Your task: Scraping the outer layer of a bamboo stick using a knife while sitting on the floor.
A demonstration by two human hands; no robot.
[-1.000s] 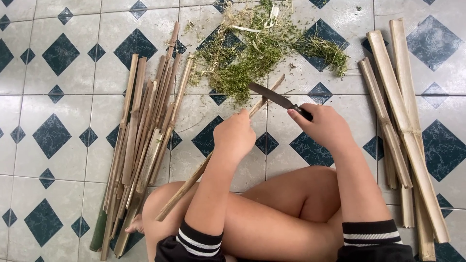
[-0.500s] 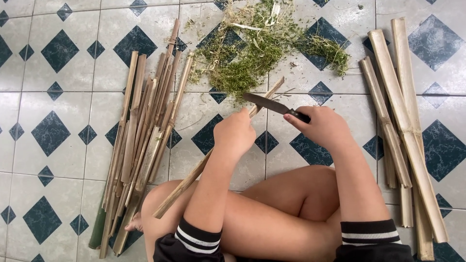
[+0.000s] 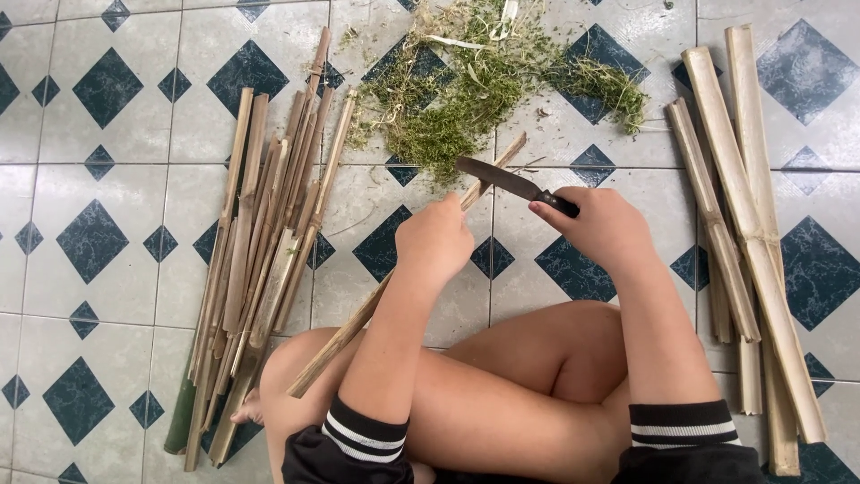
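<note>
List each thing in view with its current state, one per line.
left hand: gripping bamboo strip
right hand: gripping knife
knife: blade laid across the strip
bamboo strip: slanted across the leg
left strip pile: lying loose
right slats: lying side by side
green shavings: scattered on tiles

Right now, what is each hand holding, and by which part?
Left hand grips the bamboo strip along its upper part, below the tip. Right hand holds the knife by its handle.

Dull dark metal knife blade (image 3: pixel 491 174), dry fibrous bamboo strip (image 3: pixel 358 318), glossy tiled floor (image 3: pixel 107 179)
</note>
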